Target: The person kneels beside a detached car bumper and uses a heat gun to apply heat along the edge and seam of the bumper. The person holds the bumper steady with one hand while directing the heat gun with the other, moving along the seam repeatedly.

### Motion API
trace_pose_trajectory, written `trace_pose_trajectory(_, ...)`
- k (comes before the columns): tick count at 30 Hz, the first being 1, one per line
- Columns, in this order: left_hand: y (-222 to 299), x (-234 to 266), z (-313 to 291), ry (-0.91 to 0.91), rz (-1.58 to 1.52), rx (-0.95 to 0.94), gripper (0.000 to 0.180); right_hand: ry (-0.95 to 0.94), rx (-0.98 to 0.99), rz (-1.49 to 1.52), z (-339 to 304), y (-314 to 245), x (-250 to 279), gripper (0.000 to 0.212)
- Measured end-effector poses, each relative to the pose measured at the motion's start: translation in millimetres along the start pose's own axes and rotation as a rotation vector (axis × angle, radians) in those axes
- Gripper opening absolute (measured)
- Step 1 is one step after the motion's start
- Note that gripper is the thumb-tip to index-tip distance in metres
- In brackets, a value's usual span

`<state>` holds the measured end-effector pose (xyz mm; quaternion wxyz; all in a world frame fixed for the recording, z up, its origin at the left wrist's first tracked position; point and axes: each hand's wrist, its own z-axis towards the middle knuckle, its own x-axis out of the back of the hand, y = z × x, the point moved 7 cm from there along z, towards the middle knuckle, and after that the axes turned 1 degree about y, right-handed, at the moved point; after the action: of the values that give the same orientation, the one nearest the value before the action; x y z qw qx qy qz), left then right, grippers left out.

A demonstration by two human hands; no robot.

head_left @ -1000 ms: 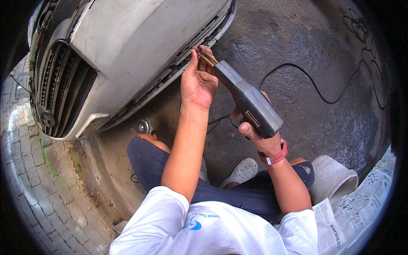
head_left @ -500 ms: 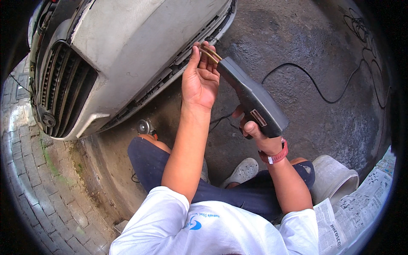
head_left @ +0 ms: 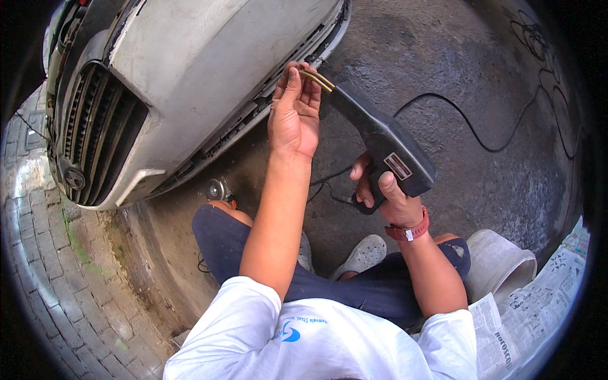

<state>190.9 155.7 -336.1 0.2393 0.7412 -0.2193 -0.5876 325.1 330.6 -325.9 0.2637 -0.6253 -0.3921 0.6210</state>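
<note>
My right hand (head_left: 400, 201), with a red watch on its wrist, is wrapped round the grip of a black soldering gun (head_left: 383, 136). Two brass-coloured prongs (head_left: 320, 79) stick out of its front, pointing up and left. My left hand (head_left: 294, 120) is raised palm toward me, its thumb and fingers closed about the far end of the prongs; the very tip is mostly hidden between them. Just beyond the fingers lies the lower edge of a worn, pale grey car bumper (head_left: 215, 76).
A dark grille (head_left: 101, 126) sits in the bumper at left. An angle grinder (head_left: 217, 190) rests on the ground near my left knee. A black cable (head_left: 468, 123) winds across the stained concrete. At right are a whitish bucket (head_left: 500, 259) and newspaper sheets (head_left: 538, 304).
The soldering gun has rolled slightly in my right hand and shifted a little right, showing more of its side label and grip. My left hand has turned slightly at the prongs.
</note>
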Motion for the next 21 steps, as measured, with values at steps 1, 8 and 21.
trace_pose_trajectory(1, 0, 2, 0, 0.016, 0.008, -0.001, 0.020, 0.002, -0.016, -0.013, -1, 2, 0, 0.083)
trace_pose_trajectory(8, 7, 4, -2, -0.019, 0.121, -0.019, 0.021, -0.010, -0.025, 0.096, 0, 2, 4, 0.083)
trace_pose_trajectory(21, 11, 2, -5, 0.024, 0.209, -0.124, 0.020, -0.011, -0.047, 0.195, 0, 5, 3, 0.077)
